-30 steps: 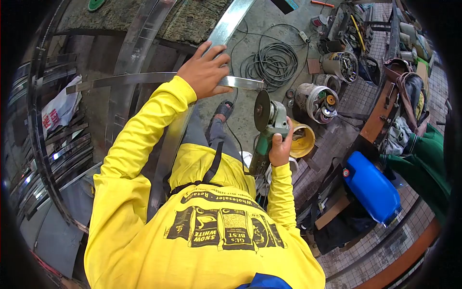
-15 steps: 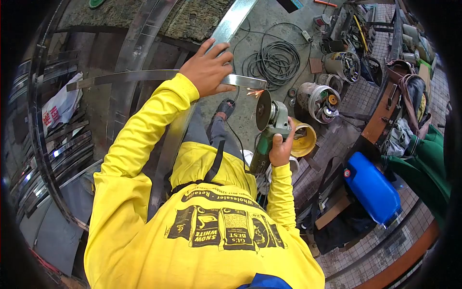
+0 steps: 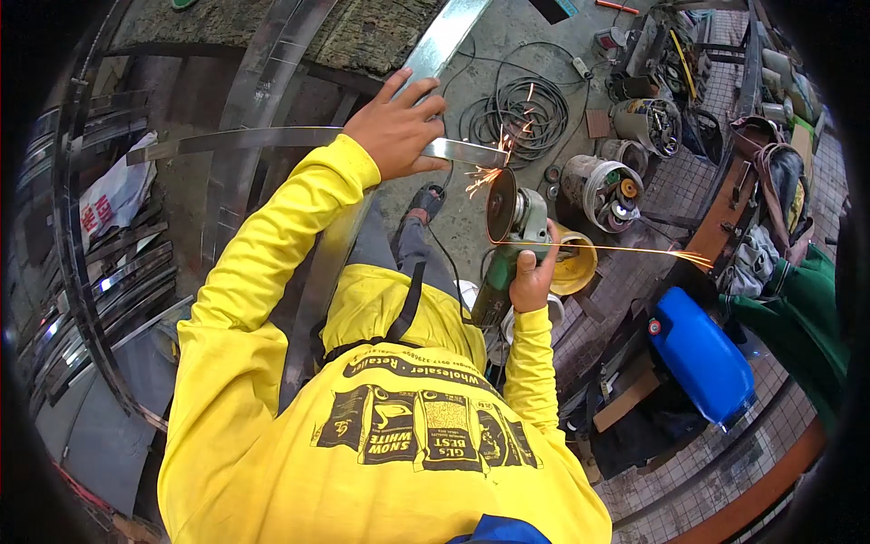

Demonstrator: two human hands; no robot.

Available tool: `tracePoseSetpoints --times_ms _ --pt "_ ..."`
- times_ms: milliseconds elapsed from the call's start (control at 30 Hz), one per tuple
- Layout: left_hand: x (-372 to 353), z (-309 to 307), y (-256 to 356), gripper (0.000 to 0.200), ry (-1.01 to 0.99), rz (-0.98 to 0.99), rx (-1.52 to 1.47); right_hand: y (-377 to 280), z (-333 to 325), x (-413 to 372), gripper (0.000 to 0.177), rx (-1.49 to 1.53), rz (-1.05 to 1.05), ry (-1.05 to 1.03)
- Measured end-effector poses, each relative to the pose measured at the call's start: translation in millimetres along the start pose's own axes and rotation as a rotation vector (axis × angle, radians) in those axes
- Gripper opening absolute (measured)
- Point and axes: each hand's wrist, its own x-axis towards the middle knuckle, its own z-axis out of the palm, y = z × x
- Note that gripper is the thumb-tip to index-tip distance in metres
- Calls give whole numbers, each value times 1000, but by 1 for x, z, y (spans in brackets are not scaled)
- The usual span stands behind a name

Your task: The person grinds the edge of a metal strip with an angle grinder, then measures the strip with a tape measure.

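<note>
The metal strip (image 3: 254, 139) is pinned under the left hand (image 3: 399, 127), fingers (image 3: 417, 109) closed over it just short of its free end. The angle grinder (image 3: 507, 245) is gripped in the right hand (image 3: 533, 276), its disc (image 3: 499, 205) touching that end; sparks (image 3: 480, 177) are thrown. Kickback is judged possible, no clamp being seen and the grinder held single-handed. Bare fingers near the disc, a sandalled foot (image 3: 424, 201) below the strip and coiled cable (image 3: 517, 113) beyond it are exposed.

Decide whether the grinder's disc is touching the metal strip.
Touching. Head view: the disc meets the metal strip at its end, sparks bursting there.
</note>
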Motion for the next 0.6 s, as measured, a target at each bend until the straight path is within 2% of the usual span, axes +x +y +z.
tracePoseSetpoints --times_ms 367,600 --pt "0 -2 0 52 -32 -1 7 -14 3 1 98 52 23 -33" --pt "0 1 -1 54 -18 -2 4 -9 4 2 99 20 -32 -1"
